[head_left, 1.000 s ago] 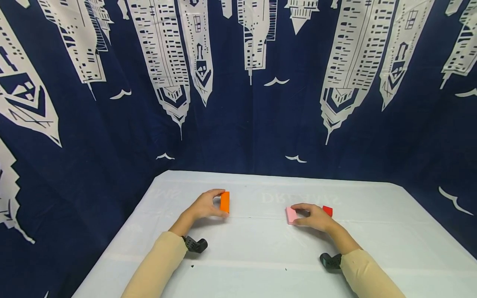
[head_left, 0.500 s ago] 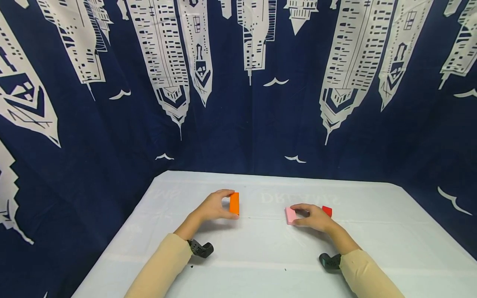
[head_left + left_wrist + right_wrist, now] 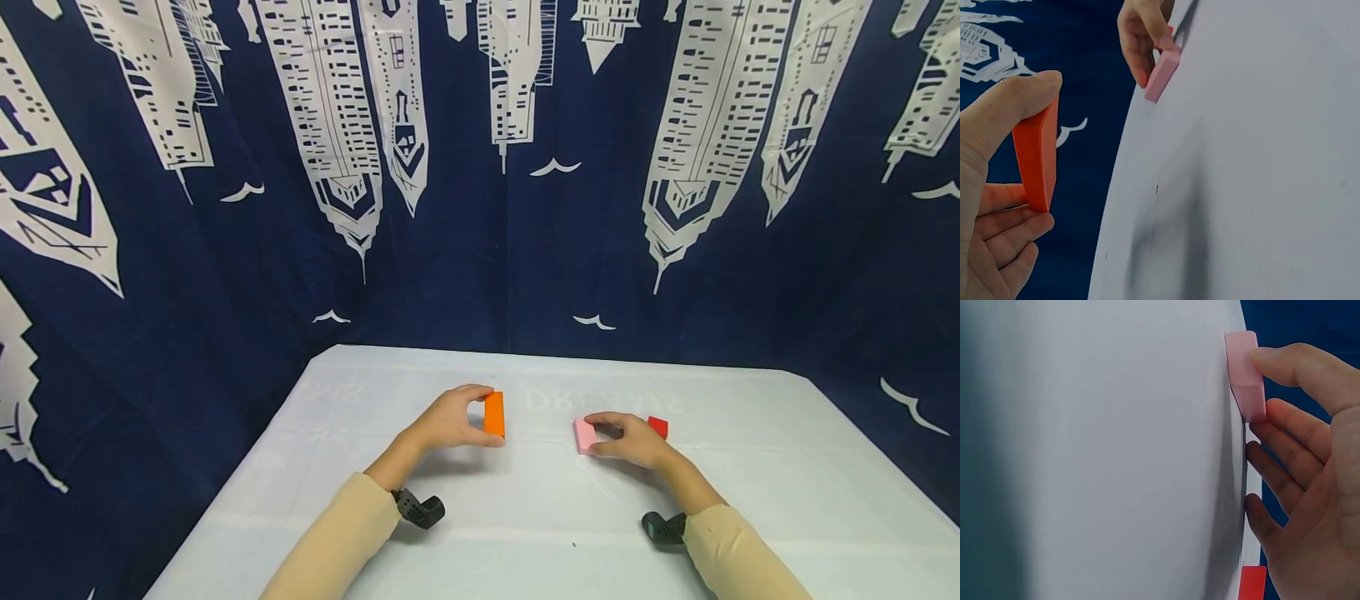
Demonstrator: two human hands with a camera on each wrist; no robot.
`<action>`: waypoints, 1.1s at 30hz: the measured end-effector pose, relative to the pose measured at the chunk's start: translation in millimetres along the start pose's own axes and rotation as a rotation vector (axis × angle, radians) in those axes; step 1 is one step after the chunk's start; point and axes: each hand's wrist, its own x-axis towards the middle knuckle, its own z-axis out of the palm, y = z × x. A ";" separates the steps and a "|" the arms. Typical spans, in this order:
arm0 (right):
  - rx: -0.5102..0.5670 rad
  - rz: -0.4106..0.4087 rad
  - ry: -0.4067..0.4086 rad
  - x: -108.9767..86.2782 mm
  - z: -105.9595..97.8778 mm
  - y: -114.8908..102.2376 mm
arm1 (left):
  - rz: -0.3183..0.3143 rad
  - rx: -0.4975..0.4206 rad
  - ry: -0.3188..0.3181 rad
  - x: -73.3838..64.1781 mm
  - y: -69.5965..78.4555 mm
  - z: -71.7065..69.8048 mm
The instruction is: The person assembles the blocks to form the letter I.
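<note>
Between its thumb and fingertips, my left hand [image 3: 452, 419] pinches an orange block [image 3: 494, 415] by its two ends. In the left wrist view the orange block [image 3: 1040, 153] is raised over the tabletop, with a shadow below. To the right, my right hand [image 3: 632, 438] holds a smaller pink block [image 3: 585, 436] with thumb and fingertips. The pink block [image 3: 1245, 375] rests on the white table in the right wrist view, the thumb on one face. A red block [image 3: 657, 427] lies just behind the right hand, partly hidden by it.
A white-covered table [image 3: 525, 533] spans the work area, its far edge meeting a dark blue curtain [image 3: 480, 267] printed with white buildings and birds. Each wrist wears a black camera, such as the left wrist camera [image 3: 420, 509]. A gap separates the orange and pink blocks.
My left hand has carried the orange block steadily to the right, closer to the pink one. The right hand, pink block and red block have stayed in place.
</note>
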 end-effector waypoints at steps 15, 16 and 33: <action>0.013 -0.024 0.000 0.5 1.5 0.0 | 0.015 0.024 -0.022 1.9 16.1 17.3; 0.016 -0.023 0.001 0.7 1.4 0.1 | 0.014 0.019 -0.026 1.5 18.2 18.0; -0.001 0.019 -0.003 0.9 2.2 1.5 | 0.057 0.063 -0.034 -0.2 33.6 39.2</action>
